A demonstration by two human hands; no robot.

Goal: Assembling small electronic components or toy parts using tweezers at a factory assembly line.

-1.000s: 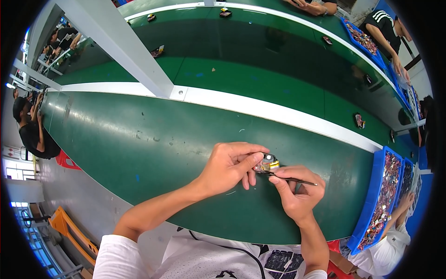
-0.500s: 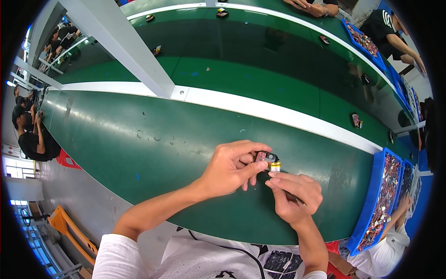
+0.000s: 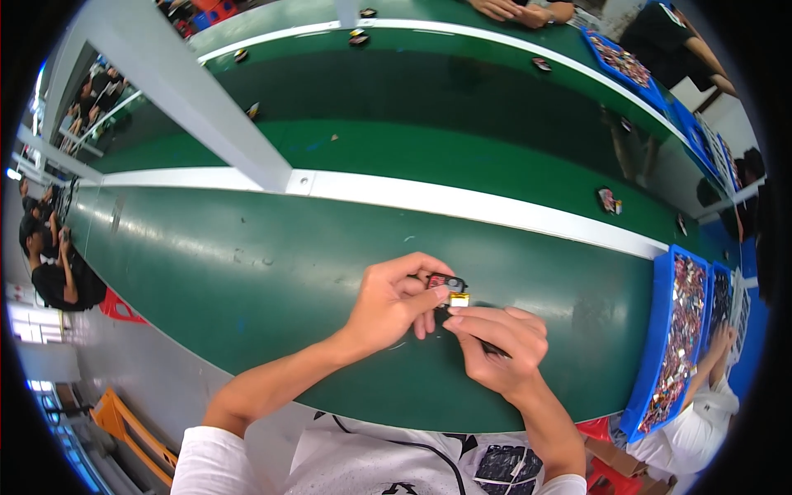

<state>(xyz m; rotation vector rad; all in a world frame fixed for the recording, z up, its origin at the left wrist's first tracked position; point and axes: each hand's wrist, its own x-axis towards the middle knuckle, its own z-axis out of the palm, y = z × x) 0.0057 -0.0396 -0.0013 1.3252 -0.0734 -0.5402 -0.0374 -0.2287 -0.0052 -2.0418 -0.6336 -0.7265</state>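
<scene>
In front of me, over the green table [image 3: 330, 247], my left hand [image 3: 385, 304] is closed on a small black electronics housing [image 3: 456, 281]. A reddish circuit board [image 3: 438, 281] shows in the housing. At its near edge sits a small battery pouch with yellow tape [image 3: 459, 299], silvery-white below the tape. My right hand [image 3: 505, 346] is closed around a thin dark tool [image 3: 494, 350], only partly visible between its fingers. Its thumb and fingertips are pinched right at the battery's lower edge. The tool's tip is hidden.
A blue bin [image 3: 652, 346] full of small colourful parts stands at the right, beside a co-worker's hands [image 3: 720, 340]. Beyond a white rail [image 3: 462, 212] runs a dark green strip with scattered housings, one nearby housing [image 3: 609, 200] among them. A grey post [image 3: 190, 91] rises at the left.
The whole view has tilted slightly, shifting the scene mostly leftward. Both hands stay together at the housing, holding it and the tool as before, with little change in their fingers.
</scene>
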